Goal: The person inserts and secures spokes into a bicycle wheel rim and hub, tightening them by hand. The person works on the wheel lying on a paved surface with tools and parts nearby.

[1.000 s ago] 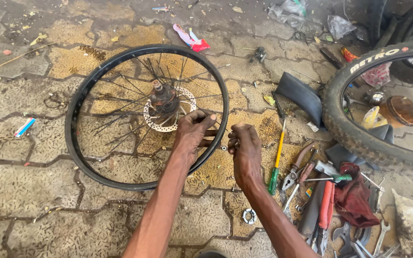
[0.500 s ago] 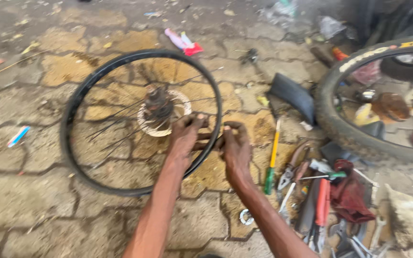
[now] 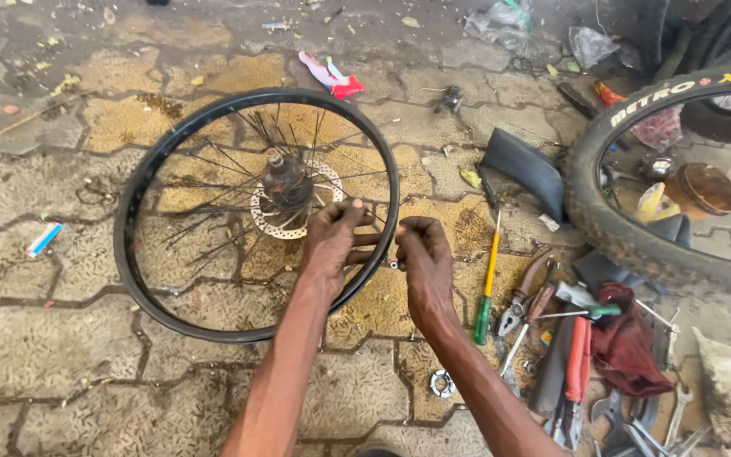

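The paved ground (image 3: pixel 61 372) fills the frame, and a bare black wheel rim (image 3: pixel 141 182) lies flat on it at centre left, its hub and disc rotor (image 3: pixel 285 199) inside. A knobby tyre (image 3: pixel 611 220) curves in at the right above a litter of hand tools, with a yellow-and-green screwdriver (image 3: pixel 488 275) just left of them. The left hand (image 3: pixel 336 237) pinches a spoke at the rim's right edge; the right hand (image 3: pixel 420 254) is clenched just outside it, around what I cannot tell. Best hold the spoke steady near its rim end
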